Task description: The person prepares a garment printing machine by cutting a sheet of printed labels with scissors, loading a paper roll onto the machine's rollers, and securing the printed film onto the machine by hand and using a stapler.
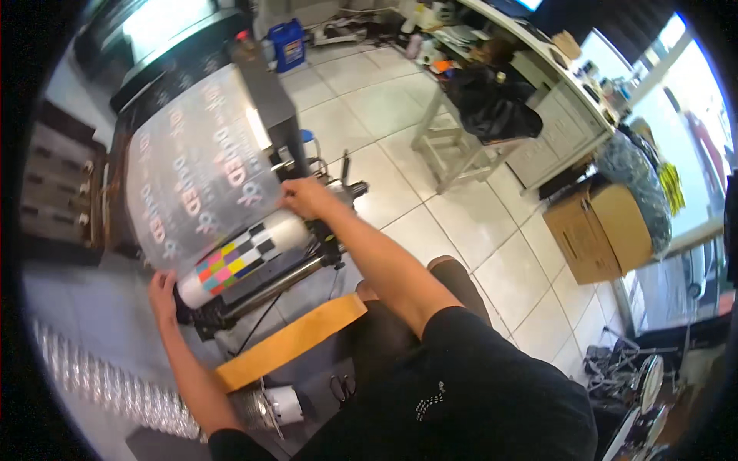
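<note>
A translucent printed film [196, 134] hangs from a large dark printer [281, 115] at upper left. My left hand [163, 296] pinches the film's lower left corner, and my right hand [306, 198] grips its lower right edge, both with fingers closed. Just below the film lies a white roll [211, 280] with coloured and black checker squares, mounted on a metal bar assembly [284, 278]. A long yellow-orange strip [296, 332] stretches beneath it, partly behind my left forearm.
A silver flexible duct [115, 384] runs along the lower left. A blue jug [287, 44] stands behind the printer. A stool with black fabric [496, 107], a cluttered desk [550, 127] and a cardboard box [576, 238] stand right. Drum-like gear [634, 399] sits lower right.
</note>
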Action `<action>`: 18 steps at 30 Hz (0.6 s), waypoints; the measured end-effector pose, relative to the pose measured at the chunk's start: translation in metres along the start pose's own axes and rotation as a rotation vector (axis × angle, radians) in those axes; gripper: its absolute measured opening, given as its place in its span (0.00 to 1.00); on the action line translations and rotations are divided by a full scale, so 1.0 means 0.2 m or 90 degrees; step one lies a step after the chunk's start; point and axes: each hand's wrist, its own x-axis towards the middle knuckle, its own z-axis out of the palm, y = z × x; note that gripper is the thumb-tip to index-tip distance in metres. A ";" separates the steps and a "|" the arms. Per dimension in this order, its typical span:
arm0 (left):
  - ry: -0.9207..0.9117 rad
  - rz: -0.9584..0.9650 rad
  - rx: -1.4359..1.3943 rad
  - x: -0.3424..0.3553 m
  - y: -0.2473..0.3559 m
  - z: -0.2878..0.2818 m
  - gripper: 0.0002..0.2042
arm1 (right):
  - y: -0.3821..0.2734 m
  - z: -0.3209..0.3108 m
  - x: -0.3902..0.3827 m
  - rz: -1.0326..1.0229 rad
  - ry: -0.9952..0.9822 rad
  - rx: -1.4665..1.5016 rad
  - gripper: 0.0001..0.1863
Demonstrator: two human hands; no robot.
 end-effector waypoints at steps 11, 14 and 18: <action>-0.027 -0.011 0.091 0.01 0.01 0.07 0.14 | 0.17 -0.07 0.01 -0.018 -0.039 0.126 0.09; 0.012 -0.050 0.159 -0.04 0.13 0.13 0.15 | 0.16 -0.02 0.03 -0.088 -0.010 0.166 0.07; 0.113 0.067 0.477 -0.14 0.16 -0.05 0.17 | 0.08 0.10 0.09 -0.014 -0.055 0.213 0.09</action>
